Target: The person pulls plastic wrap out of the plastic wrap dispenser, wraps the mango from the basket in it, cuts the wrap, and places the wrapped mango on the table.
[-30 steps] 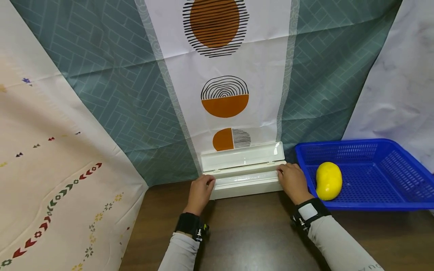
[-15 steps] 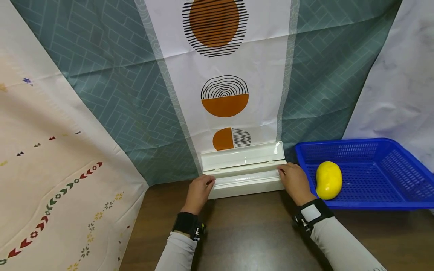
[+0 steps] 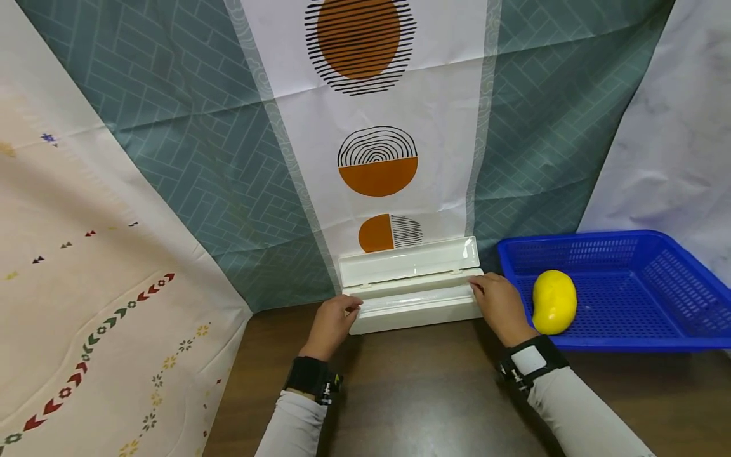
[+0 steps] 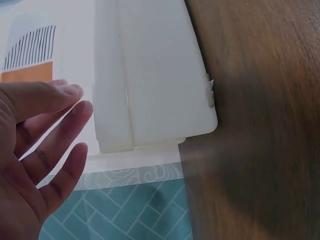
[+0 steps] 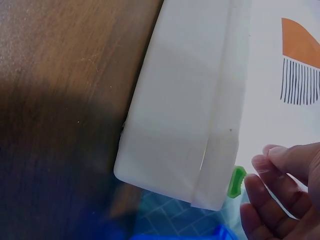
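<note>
A white plastic wrap dispenser (image 3: 417, 317) lies across the far side of the table with its lid (image 3: 408, 261) tilted back. Clear plastic wrap (image 3: 419, 298) shows as a shiny strip along its top. At the left end, my left hand (image 3: 330, 325) pinches the wrap's edge between thumb and index finger. My right hand (image 3: 502, 306) pinches it the same way at the other end. In the right wrist view, a green cutter slider (image 5: 237, 182) juts out beside my right fingers. The film itself is barely visible at the fingertips in both wrist views.
A blue plastic basket (image 3: 622, 344) stands close to the right of my right hand, holding a yellow mango-shaped fruit (image 3: 554, 302). Behind the dispenser hangs a patterned cloth (image 3: 377, 114). The brown wooden table (image 3: 422, 387) extends toward me.
Both wrists have shifted slightly outward, the left one leftward and the right one rightward. The fingertips stay at the dispenser's two ends.
</note>
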A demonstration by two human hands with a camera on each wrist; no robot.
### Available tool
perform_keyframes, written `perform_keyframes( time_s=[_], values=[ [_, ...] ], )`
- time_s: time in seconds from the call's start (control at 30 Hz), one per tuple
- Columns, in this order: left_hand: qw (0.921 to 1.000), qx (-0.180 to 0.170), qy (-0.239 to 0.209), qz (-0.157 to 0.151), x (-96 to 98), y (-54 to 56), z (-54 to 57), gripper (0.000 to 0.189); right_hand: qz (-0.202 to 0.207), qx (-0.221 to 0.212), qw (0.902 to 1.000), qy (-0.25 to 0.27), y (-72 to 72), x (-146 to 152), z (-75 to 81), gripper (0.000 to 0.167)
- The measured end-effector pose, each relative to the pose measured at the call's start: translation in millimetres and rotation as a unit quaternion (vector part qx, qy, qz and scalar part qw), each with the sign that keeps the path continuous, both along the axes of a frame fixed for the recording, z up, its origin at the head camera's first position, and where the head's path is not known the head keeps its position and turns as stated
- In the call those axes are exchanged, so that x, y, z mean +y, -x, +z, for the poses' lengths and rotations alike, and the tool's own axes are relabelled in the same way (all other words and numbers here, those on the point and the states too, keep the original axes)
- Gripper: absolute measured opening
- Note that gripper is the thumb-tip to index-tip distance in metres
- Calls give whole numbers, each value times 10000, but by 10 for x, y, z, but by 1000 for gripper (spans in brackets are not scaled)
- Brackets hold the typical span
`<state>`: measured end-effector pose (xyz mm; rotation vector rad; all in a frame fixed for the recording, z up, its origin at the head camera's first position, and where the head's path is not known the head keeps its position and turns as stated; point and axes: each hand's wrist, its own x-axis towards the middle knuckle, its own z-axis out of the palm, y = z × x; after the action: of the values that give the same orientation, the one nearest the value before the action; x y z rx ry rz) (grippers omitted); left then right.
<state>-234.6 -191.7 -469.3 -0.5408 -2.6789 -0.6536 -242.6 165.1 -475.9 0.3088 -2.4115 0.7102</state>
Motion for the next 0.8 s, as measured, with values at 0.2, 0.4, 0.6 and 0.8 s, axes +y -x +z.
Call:
perform_keyframes(
  time_s=[0.2, 0.4, 0.6, 0.8],
  values=[
    [9993, 60, -368, 21, 21, 28, -2, 14, -9, 154, 9999, -41, 6, 47, 15, 12],
    [9965, 0, -815, 190, 18, 26, -3, 13, 116, -15, 9999, -1, -15, 61, 69, 14],
    [9935, -105, -1104, 247, -2, -12, 12, 16, 188, 92, 9998, -50, -38, 84, 100, 13],
    [9901, -140, -1360, 311, -31, -24, 45, 17, 173, 58, 9998, -66, -33, 97, 117, 13]
  ],
)
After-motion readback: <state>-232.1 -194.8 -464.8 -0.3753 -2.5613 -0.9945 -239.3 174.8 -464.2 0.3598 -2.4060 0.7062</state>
